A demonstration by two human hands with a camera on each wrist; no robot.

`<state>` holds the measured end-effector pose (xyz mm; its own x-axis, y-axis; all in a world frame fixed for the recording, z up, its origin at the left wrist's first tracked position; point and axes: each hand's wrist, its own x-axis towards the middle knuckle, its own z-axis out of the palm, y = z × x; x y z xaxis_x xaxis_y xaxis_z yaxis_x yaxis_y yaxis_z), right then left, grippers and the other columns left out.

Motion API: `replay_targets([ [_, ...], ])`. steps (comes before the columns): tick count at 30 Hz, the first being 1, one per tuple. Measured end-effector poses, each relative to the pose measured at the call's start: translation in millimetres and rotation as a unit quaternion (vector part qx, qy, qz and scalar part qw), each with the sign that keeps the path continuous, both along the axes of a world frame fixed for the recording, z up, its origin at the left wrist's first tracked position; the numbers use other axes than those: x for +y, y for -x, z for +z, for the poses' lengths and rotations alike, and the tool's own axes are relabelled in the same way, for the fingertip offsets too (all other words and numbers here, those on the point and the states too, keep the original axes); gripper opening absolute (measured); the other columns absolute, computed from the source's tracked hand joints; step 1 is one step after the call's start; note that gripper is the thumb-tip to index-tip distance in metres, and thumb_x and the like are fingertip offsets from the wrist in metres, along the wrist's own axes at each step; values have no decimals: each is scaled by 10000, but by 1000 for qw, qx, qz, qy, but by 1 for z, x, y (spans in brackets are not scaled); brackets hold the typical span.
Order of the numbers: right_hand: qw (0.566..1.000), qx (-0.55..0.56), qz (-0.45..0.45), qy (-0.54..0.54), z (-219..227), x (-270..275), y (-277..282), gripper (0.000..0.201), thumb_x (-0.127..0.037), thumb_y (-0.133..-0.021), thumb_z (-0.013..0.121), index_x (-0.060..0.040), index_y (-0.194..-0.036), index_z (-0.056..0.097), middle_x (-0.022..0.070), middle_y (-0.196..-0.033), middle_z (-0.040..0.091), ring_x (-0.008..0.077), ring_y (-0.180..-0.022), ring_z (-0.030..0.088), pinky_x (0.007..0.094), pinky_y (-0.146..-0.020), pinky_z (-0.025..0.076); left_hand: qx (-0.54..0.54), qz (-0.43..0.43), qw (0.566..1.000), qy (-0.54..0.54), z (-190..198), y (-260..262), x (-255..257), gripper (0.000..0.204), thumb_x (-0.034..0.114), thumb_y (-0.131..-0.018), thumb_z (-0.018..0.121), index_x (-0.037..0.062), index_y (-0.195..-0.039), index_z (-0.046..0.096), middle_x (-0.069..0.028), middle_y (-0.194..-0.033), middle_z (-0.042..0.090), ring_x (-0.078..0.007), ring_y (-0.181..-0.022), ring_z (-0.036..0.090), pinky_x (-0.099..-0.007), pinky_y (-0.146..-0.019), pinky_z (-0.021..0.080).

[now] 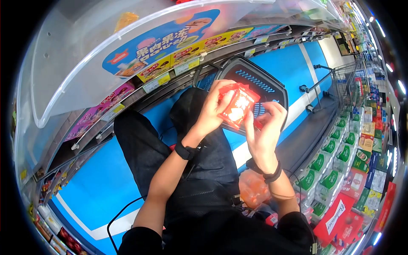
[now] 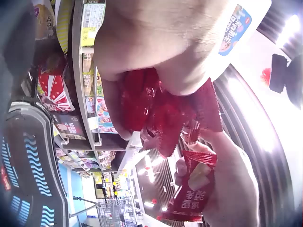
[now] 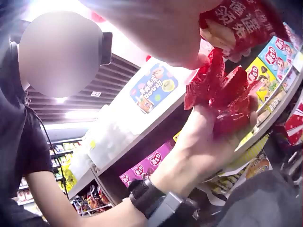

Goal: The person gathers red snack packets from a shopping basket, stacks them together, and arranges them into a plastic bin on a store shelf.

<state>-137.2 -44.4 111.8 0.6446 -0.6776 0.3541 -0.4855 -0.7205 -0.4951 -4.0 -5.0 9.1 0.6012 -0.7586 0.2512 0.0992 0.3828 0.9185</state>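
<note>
My left hand (image 1: 209, 111) grips a bunch of small shiny red snack packets (image 1: 239, 106), with the thumb lying over them. In the left wrist view, crimped ends of the packets (image 2: 163, 118) poke out below the fingers. Close beside it on the right, my right hand (image 1: 267, 138) has its fingers bent around a single red packet (image 1: 258, 124). White lettering and a picture of pale pieces mark that single packet (image 2: 191, 187) in the left wrist view. Seen from the right wrist, its fingertips are right at the bunch (image 3: 220, 85).
A dark shopping basket (image 1: 278, 80) stands beyond the hands on the blue floor (image 1: 91, 182). A clear plastic bin (image 1: 63, 85) juts out above shelves of boxed snacks (image 1: 187, 53). To the right are a wire cart (image 1: 346, 78) and stacked drink packs (image 1: 329, 161).
</note>
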Motion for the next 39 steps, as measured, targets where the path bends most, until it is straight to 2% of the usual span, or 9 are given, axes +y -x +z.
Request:
replay_targets([
  [5, 1000, -5, 20, -7, -4, -2, 5, 294, -121, -870, 666, 44, -1092, 566, 195, -1135, 540, 272, -710, 663, 346, -621, 554, -80, 52, 995, -25, 10, 3, 2, 245, 157, -953, 550, 20, -1156, 553, -127, -1137, 536, -263, -1058, 572, -317, -901, 457],
  [9, 998, 58, 20, 18, 7, 5, -3, 630, -301, -768, 772, 66, -1201, 500, 185, -1019, 597, 311, -760, 679, 357, -637, 565, -136, 50, 988, -56, 21, 5, 6, 261, 194, -938, 568, 48, -1155, 562, -147, -1136, 526, -316, -1052, 588, -359, -857, 496],
  [15, 992, 114, 23, -45, 11, 1, -1, 826, -326, -718, 828, 11, -1358, 429, 198, -1053, 639, 322, -843, 692, 365, -722, 563, -66, -13, 998, 10, 4, 4, 2, 339, 283, -998, 488, 17, -1205, 517, -106, -1171, 497, -212, -1134, 517, -307, -991, 393],
  [19, 988, 143, 39, -50, 17, 1, -2, 899, -375, -735, 800, -40, -1443, 358, 159, -953, 623, 308, -685, 672, 363, -591, 549, 95, -63, 993, 41, -1, 8, 1, 374, 310, -976, 489, 7, -1188, 548, -121, -1170, 500, -237, -1171, 490, -333, -1012, 377],
  [26, 979, 130, 87, -131, 36, -2, 1, 1033, -410, -722, 815, -57, -1502, 238, 187, -1093, 554, 237, -709, 640, 322, -647, 539, 76, -47, 995, 41, 3, 7, 2, 473, 221, -791, 735, -3, -1174, 572, -105, -1183, 496, -211, -1127, 517, -325, -974, 416],
  [27, 935, 81, 51, -341, 51, -2, 3, 914, -227, -785, 763, -57, -1499, 219, 184, -1167, 510, 220, -768, 621, 315, -684, 531, 77, -45, 995, 40, 2, 4, 2, 473, 221, -791, 735, -3, -1174, 572, -105, -1183, 496, -211, -1127, 517, -325, -974, 416],
  [30, 737, -246, 92, -623, 51, -27, 21, 771, 34, -681, 464, -42, -1425, 277, 201, -1186, 513, 274, -759, 605, 365, -694, 541, 134, -116, 984, 28, 2, -1, 5, 487, 248, -798, 747, -8, -1174, 573, -81, -1177, 502, -178, -1103, 540, -303, -941, 444],
  [34, 732, -312, 111, -596, 49, -40, 24, 684, 59, -693, 434, -25, -1364, 327, 223, -1243, 505, 298, -932, 604, 393, -847, 521, 101, -179, 978, 21, 3, 2, 4, 521, 263, -794, 758, 1, -1202, 565, -58, -1160, 507, -167, -1097, 545, -293, -907, 468],
  [39, 741, -297, 129, -589, 43, -40, 19, 636, 70, -734, 449, -20, -1355, 347, 206, -1257, 510, 274, -1067, 589, 372, -936, 487, 108, -256, 960, 21, 3, 10, 6, 563, 294, -797, 748, -13, -1220, 541, -91, -1153, 624, -137, -1141, 552, -396, -1193, 74],
])
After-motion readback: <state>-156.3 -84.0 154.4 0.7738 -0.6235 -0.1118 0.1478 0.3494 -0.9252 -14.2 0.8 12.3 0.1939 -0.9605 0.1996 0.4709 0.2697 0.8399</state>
